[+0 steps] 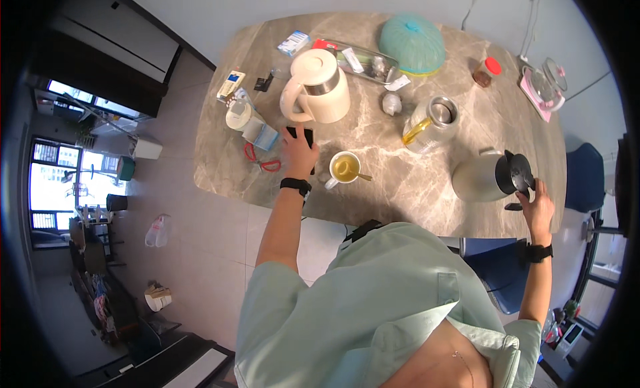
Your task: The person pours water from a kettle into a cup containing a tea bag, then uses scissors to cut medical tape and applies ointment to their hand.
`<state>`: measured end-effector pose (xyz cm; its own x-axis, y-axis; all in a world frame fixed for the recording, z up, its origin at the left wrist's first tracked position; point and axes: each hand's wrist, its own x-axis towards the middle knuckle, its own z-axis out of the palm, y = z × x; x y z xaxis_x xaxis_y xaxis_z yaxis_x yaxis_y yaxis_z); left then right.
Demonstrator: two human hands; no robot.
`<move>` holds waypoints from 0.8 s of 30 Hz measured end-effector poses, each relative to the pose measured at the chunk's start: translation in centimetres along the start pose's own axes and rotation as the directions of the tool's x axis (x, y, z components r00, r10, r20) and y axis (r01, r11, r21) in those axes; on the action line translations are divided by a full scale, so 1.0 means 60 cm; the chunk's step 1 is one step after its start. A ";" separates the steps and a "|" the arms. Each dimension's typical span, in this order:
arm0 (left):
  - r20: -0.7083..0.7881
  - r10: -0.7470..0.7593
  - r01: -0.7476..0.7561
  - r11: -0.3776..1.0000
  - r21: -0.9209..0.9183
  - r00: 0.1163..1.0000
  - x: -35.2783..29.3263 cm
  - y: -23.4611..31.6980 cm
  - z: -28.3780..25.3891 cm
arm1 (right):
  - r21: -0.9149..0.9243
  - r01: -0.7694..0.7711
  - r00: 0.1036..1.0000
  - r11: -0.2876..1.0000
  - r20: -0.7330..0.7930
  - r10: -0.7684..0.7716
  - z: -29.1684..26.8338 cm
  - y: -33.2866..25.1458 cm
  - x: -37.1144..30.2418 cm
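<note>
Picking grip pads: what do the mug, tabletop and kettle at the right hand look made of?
Mug: probably glazed ceramic; smooth, opaque white walls.
Tabletop: polished stone or stone-look slab, can't tell which; pale veins, some sheen.
Kettle: painted metal or plastic body, unclear; pale, soft sheen. Lid: likely plastic, plain black.

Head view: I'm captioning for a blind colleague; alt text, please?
A person's right hand touches the dark top of a pale jug, while the left hand covers part of a flat black object. Between them on a marbled table, a white cup holds yellow liquid.
</note>
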<state>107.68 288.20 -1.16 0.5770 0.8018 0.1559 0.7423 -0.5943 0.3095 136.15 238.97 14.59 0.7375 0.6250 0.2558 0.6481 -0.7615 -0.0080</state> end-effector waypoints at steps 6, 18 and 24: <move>0.017 -0.040 0.041 0.998 -0.045 0.999 0.000 0.016 -0.011 | -0.034 0.017 1.000 0.999 0.013 -0.017 -0.006 0.001 0.003; 0.018 -0.077 0.078 0.997 -0.026 0.997 0.001 0.027 -0.011 | -0.027 0.029 1.000 0.999 0.003 -0.029 -0.003 -0.002 0.003; -0.042 -0.055 0.054 0.998 -0.013 0.998 -0.002 0.018 0.011 | -0.046 0.004 1.000 0.999 0.006 -0.004 -0.005 -0.007 0.001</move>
<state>108.62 287.42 -1.48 0.5204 0.8351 0.1784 0.7679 -0.5491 0.3300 135.86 239.30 14.91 0.7359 0.6292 0.2502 0.6419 -0.7659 0.0380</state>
